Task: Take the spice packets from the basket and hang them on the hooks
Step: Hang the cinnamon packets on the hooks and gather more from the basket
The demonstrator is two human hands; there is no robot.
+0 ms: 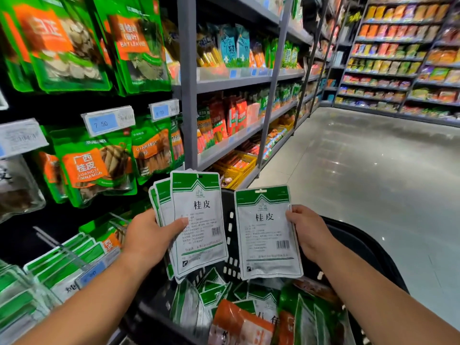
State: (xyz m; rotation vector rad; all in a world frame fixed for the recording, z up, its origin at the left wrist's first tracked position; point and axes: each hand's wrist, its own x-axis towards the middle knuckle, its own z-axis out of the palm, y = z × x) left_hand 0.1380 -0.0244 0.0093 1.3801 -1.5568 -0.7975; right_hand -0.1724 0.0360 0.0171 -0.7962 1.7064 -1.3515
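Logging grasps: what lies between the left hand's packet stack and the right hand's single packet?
The black slotted wall of the basket, seen in the head view; stack and packet are apart.

You're standing in a shop aisle: grey metal shelves [188, 95] line your left, more shelves [398, 58] close the far end, and the pale tiled floor [361, 170] (quite glossy) shows bright glints.

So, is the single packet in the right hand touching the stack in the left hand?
Apart. The head view shows a strip of black basket between the single packet and the stack along their facing edges.
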